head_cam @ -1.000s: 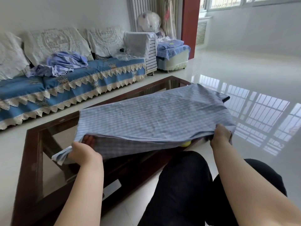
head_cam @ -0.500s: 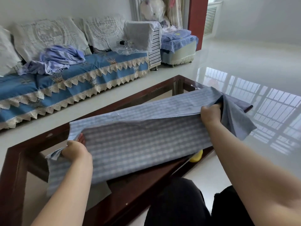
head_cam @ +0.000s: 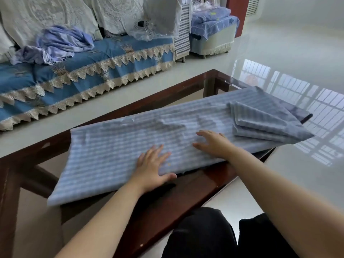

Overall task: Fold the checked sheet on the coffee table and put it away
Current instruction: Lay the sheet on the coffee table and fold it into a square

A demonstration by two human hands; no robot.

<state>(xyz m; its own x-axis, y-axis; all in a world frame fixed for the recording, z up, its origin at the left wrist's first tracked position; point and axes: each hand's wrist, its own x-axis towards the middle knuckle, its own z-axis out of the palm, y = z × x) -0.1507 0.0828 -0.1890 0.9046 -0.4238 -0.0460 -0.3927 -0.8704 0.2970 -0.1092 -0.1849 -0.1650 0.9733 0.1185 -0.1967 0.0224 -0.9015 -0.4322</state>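
Checked sheet (head_cam: 115,155): blue-grey and white check, folded into a long band, lying flat across the table (head_cam: 167,198). Its left end hangs past the near wooden rail over the glass panel; its right end reaches the table's right corner and slightly overhangs it. A folded-back corner (head_cam: 260,123) of several layers sits on top near the right end.

Left hand (head_cam: 150,166): palm down on the sheet near its front edge, fingers (head_cam: 158,151) straight and spread, gripping nothing; thumb lies at the cloth's near edge.

Right hand (head_cam: 214,144): palm down on the sheet just right of the left hand, fingers (head_cam: 204,134) extended and slightly splayed, released, pressing the cloth flat. The two hands are close together but apart.

Table: dark reddish wood frame with glass top, standing on a glossy pale floor (head_cam: 288,58).

Sofa (head_cam: 83,71): behind the table, blue cover with cream lace trim, lace-covered cushions (head_cam: 46,15) along the back. A crumpled pale lilac cloth (head_cam: 61,43) lies on the seat.

Footstool (head_cam: 214,32): right of the sofa, with a blue patterned cover.

Person's knees (head_cam: 214,235): dark trousers, at the lower edge of the view.
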